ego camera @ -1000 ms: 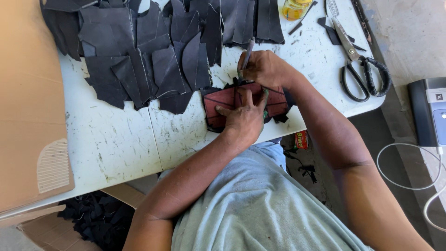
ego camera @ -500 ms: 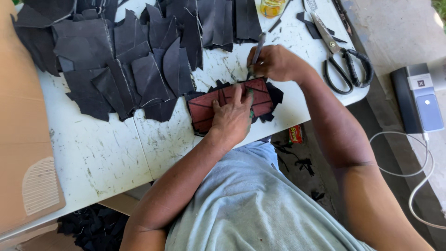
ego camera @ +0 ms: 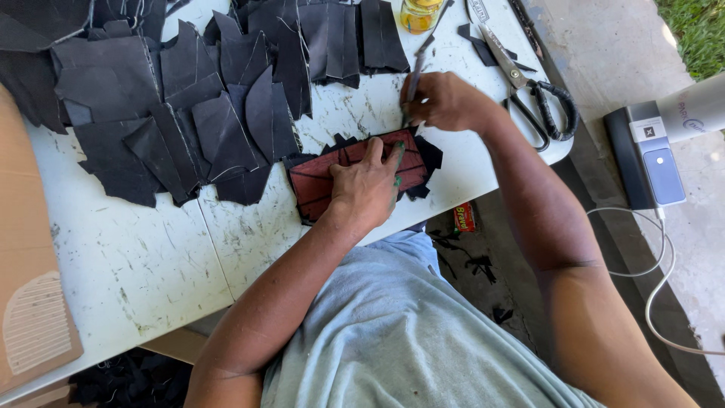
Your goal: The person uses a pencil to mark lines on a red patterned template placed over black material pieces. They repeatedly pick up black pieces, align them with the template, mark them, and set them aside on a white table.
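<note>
Red template point(ego camera: 321, 180) sits flat on a dark cut piece point(ego camera: 427, 162) near the table's point(ego camera: 151, 264) front edge, pinned by the left hand point(ego camera: 368, 185), palm down, fingers spread, not clenched. Looks stiff, thin and light, so it'd slide unless pressed in the middle like that. Right hand point(ego camera: 445, 100), just past the template's far corner, pinches a slim marking tool point(ego camera: 414, 85), a pen I think. Scissors point(ego camera: 529, 83) lie right of it, black leather scraps point(ego camera: 189, 113) left.

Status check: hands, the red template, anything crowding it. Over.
Left hand flat on red template, pinning it over a dark piece. Right hand grips a pen-like tool at the template's far edge. Black cut pieces close by; scissors apart.
</note>
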